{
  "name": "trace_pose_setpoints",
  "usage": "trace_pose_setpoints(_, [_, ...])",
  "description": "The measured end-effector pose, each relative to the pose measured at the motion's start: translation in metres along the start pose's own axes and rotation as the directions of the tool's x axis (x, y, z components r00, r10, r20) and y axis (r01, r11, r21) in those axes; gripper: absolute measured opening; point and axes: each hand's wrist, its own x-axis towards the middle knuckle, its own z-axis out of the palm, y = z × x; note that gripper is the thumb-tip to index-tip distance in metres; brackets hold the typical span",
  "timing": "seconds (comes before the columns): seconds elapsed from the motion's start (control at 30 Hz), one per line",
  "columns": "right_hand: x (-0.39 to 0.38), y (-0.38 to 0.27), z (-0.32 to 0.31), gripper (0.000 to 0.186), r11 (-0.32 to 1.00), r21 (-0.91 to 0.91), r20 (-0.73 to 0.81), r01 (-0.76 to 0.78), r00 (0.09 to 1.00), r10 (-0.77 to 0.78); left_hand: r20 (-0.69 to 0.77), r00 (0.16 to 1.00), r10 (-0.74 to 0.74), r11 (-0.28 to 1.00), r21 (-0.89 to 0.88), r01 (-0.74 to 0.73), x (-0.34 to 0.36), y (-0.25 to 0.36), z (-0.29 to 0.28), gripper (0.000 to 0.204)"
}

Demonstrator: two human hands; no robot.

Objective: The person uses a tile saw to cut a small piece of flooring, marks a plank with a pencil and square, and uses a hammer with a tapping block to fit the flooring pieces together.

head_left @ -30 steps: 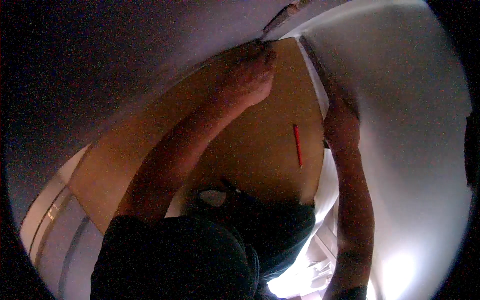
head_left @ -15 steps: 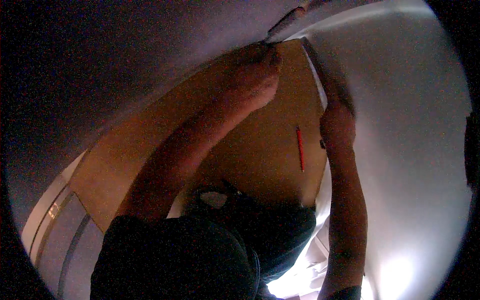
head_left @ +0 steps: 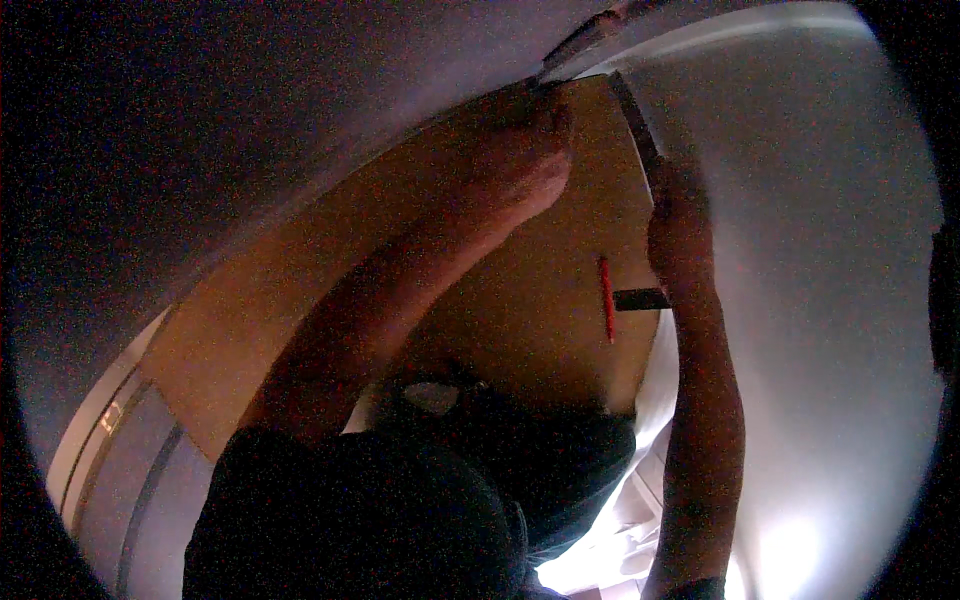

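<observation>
My right hand (head_left: 683, 245) is closed around a dark, flat L-shaped tool, probably a carpenter's square. Its long strip (head_left: 633, 112) runs along the right edge of the brown wooden board (head_left: 520, 290), beside the pale wall. A short dark arm (head_left: 640, 299) of it sticks out to the left below my fist, over the board. Just left of that arm lies a red pencil (head_left: 606, 300). My left hand (head_left: 540, 165) is at the board's far end, fingers curled in shadow; whatever they hold is too dark to make out.
A pale curved wall (head_left: 810, 240) rises on the right, a dim grey one (head_left: 250, 110) on the left. Beyond my left hand a dark rod-like piece (head_left: 585, 38) slants up to the right. A small pale object (head_left: 432, 397) lies by my dark-clothed legs.
My right hand has shifted slightly away from me along the edge. The tool's short arm, mostly hidden before, now shows over the board. My left hand has moved slightly right.
</observation>
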Motion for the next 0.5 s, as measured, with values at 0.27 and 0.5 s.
trace_pose_setpoints(0.27, [0.001,0.023,0.002,0.052,0.978,0.131,0.106,-0.162,0.983,0.149,0.234,0.968,0.095,0.467,0.848,-0.251,0.006,0.012,0.004,0.032])
trace_pose_setpoints(0.5, [0.035,0.000,0.013,0.033,0.971,-0.237,0.116,-0.019,0.992,0.048,-0.265,0.962,-0.062,0.996,-0.073,0.044,0.000,0.024,-0.048,0.032])
